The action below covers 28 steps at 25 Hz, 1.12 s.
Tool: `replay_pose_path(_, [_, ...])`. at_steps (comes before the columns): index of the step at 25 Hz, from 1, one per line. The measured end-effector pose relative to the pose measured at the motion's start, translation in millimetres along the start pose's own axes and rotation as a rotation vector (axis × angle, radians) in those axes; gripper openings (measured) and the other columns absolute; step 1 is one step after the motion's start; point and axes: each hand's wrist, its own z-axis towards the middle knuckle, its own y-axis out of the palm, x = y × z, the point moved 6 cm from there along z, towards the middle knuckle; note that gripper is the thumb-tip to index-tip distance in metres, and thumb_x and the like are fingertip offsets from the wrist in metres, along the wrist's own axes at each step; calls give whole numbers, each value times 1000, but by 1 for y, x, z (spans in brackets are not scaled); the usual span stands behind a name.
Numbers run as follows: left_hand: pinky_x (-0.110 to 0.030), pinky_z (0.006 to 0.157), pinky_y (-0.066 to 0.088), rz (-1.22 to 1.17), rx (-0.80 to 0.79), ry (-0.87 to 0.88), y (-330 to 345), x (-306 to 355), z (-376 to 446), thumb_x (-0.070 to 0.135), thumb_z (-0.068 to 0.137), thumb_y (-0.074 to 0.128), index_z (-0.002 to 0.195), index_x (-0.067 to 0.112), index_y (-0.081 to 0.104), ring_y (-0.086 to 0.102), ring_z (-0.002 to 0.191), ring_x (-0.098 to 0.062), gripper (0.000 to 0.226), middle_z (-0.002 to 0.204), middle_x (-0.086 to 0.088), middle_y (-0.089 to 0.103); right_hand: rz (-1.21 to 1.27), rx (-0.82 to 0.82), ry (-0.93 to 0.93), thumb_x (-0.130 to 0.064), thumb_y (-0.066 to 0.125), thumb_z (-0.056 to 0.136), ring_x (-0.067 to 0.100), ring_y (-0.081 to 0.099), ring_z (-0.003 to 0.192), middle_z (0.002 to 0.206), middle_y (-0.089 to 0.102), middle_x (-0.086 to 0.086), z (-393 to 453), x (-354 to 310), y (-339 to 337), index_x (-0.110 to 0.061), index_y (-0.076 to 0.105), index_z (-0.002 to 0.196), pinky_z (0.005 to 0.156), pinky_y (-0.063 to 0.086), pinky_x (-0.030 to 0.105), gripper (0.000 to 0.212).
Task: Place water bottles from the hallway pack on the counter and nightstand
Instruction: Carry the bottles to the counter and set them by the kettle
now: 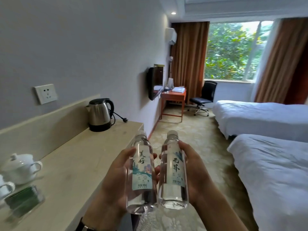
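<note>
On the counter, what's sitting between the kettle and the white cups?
Nothing: in the head view the counter is bare between the kettle and the white cups.

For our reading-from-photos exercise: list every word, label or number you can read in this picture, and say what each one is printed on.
"美好": label of the bottle in the left hand.
"无界": label of the bottle in the right hand.
Small print and logos at the foot of both labels: too blurred to read.
Green packets in the clear holder on the counter: unreadable.
</note>
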Motion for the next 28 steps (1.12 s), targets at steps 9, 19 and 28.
replay_pose_path(9, [-34,68,50,-185,197,302,-86,100,67,33,71,70,109,4,64,54,73,-25,48,84,-11,58,-185,-275,197,-50,72,71,29,61,63,69,64,14,193,-3,38,-4,68,84,68,53,40,48])
replay_pose_path(19, [-34,53,57,-14,688,676,-213,198,76,15,66,73,110,3,64,66,59,-27,46,72,-16,65,-476,-511,65,-13,78,68,40,63,74,83,62,21,376,47,125,-6,59,106,69,57,48,43])
replay_pose_path(28, [-26,69,57,439,1225,923,-288,240,71,-10,71,75,118,27,57,73,86,-18,63,90,1,74,-692,-730,-167,-2,75,68,19,72,78,91,69,1,469,96,166,-26,56,112,68,61,32,54])
